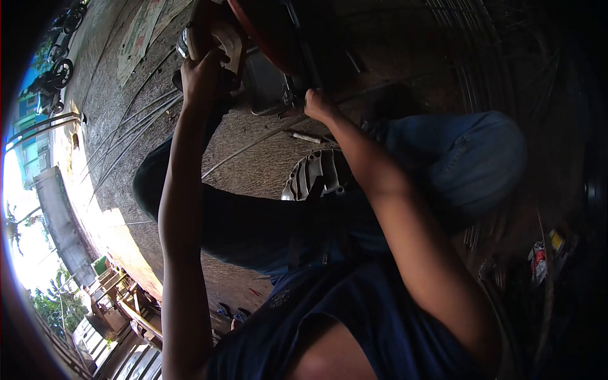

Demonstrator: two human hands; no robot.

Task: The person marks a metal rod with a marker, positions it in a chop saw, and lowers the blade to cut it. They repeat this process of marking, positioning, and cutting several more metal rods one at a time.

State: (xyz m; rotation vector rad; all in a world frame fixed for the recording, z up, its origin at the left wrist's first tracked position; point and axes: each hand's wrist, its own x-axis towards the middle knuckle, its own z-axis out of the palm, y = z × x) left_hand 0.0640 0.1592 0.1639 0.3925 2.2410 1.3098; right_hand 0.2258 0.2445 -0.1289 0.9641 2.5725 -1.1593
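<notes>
At the upper left, my left hand point(204, 73) is closed round the pale curved handle point(227, 45) of a dark red machine point(269, 38). My right hand point(318, 104) is closed beside the machine's lower right side, near a small metal fitting point(289, 95); what it holds, if anything, is too dark to make out. Between my legs, a ribbed metal casing point(307, 176) lies on the ground. Just above the casing is a small pale stick-like piece point(306, 137).
Thin metal rods point(136, 120) lie on the floor at the left, and more rods point(465, 57) at the upper right. Motorcycles point(60, 75) stand far left. A wooden structure point(117, 304) is at the lower left, and small packets point(538, 259) lie at the right.
</notes>
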